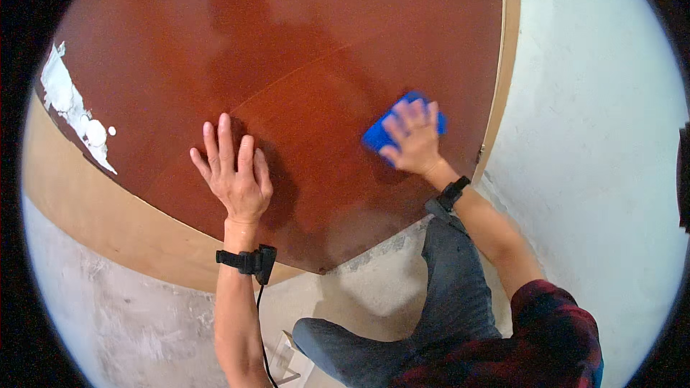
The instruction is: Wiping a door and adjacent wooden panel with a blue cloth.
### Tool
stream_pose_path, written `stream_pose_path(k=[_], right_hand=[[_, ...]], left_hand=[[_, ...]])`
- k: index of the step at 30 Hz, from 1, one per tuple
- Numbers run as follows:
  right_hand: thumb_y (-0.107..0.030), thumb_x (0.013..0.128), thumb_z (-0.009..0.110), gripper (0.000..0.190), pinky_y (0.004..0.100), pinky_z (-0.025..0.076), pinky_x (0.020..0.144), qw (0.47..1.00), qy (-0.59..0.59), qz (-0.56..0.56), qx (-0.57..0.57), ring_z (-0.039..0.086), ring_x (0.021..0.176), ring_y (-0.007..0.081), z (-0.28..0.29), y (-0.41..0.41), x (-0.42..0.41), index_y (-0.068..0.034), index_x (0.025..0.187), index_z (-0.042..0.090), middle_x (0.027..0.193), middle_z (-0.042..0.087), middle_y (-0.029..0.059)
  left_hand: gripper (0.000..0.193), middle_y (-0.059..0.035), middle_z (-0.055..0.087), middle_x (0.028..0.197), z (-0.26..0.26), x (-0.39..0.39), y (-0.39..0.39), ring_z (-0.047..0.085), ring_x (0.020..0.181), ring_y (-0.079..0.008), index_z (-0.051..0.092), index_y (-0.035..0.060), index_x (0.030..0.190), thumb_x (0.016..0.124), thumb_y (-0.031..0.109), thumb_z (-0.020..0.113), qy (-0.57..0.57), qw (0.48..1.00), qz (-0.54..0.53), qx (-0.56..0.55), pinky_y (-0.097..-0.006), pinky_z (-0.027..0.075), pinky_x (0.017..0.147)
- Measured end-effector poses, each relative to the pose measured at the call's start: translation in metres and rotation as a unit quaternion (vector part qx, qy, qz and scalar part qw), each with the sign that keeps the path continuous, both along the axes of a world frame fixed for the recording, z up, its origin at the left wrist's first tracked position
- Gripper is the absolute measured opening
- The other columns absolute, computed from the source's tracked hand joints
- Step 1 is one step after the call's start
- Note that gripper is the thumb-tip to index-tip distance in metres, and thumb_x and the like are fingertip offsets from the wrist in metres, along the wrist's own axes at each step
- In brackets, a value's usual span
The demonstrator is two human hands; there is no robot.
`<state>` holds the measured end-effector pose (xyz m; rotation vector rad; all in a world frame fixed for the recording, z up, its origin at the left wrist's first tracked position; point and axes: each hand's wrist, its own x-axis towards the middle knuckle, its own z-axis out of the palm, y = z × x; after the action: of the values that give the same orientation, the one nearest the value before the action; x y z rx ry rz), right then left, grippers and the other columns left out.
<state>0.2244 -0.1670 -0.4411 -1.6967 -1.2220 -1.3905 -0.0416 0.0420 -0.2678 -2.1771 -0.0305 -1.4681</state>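
A large reddish-brown board (318, 172) with a glossy surface lies before me. Spread flat on a blue cloth or pad (375, 137), my right hand (415, 140) presses it against the board's right part; the hand is slightly blurred. My left hand (234, 172) is at the lower middle of the board with its fingers apart and nothing in it. Whether its palm touches the surface cannot be told. White torn material, perhaps paper or plaster (73, 105), shows along the board's left edge, far from both hands.
Pale wooden edging (135, 237) runs along the board's lower left, and a thin strip of it (498, 70) along the right. A whitish wall (587, 118) stands at the right. Below are my bent legs (458, 280), a grey mottled surface (151, 312) and a black cable (261, 328) from my left wrist strap.
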Motion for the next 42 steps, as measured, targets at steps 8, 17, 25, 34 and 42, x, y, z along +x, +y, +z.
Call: stream_pose_path(k=[8,17,25,34,42], right_hand=[[-0.035,0.098,0.049,0.074,0.0684,0.006,0.117,0.954,0.206,-0.064,0.206,0.008,0.151,0.0509,-0.003,0.046,-0.048,-0.004,0.159,0.019,0.164,0.012,0.029],[-0.038,0.09,0.067,0.066,0.0729,0.013,0.113,0.977,0.208,0.014,0.036,0.02,0.148,0.0482,-0.044,0.06,-0.125,-0.008,0.146,0.048,0.161,0.027,0.022],[-0.034,0.091,0.067,0.064,0.0719,0.015,0.113,0.972,0.23,-0.013,0.042,0.021,0.147,0.0508,0.001,0.041,-0.11,-0.007,0.145,0.049,0.16,0.029,0.0226],[-0.031,0.088,0.071,0.065,0.0699,0.02,0.113,0.973,0.22,0.003,0.062,0.023,0.145,0.0518,0.009,0.043,-0.11,-0.008,0.145,0.05,0.16,0.031,0.0211],[-0.037,0.087,0.071,0.072,0.0706,0.011,0.115,0.983,0.169,0.016,0.067,0.014,0.151,0.0472,-0.024,0.05,-0.086,-0.014,0.15,0.046,0.162,0.027,0.0189]], left_hand=[[0.02,-0.0117,0.048,0.153,-0.007,0.031,-0.005,0.033,0.147,-0.0374,0.069,0.0146,0.11,0.094,0.022,0.06,0.007,0.999,0.018,0.035,-0.0538,0.0,0.123],[0.022,-0.0121,0.048,0.153,-0.009,0.028,-0.002,0.034,0.147,-0.0372,0.067,0.0141,0.113,0.095,0.023,0.059,0.016,0.999,0.031,0.028,-0.0534,0.001,0.123],[0.019,-0.0094,0.05,0.152,-0.009,0.03,-0.002,0.034,0.147,-0.0349,0.07,0.0179,0.107,0.092,0.025,0.061,-0.003,0.999,0.028,0.021,-0.0521,-0.001,0.124],[0.017,-0.0098,0.05,0.152,-0.008,0.027,-0.003,0.036,0.146,-0.0354,0.07,0.0177,0.106,0.091,0.023,0.061,-0.009,0.999,0.031,0.023,-0.0514,0.0,0.124],[0.02,-0.0135,0.05,0.151,-0.005,0.038,-0.008,0.036,0.145,-0.0387,0.067,0.014,0.11,0.094,0.023,0.06,-0.014,0.999,0.025,0.044,-0.0524,0.007,0.123]])
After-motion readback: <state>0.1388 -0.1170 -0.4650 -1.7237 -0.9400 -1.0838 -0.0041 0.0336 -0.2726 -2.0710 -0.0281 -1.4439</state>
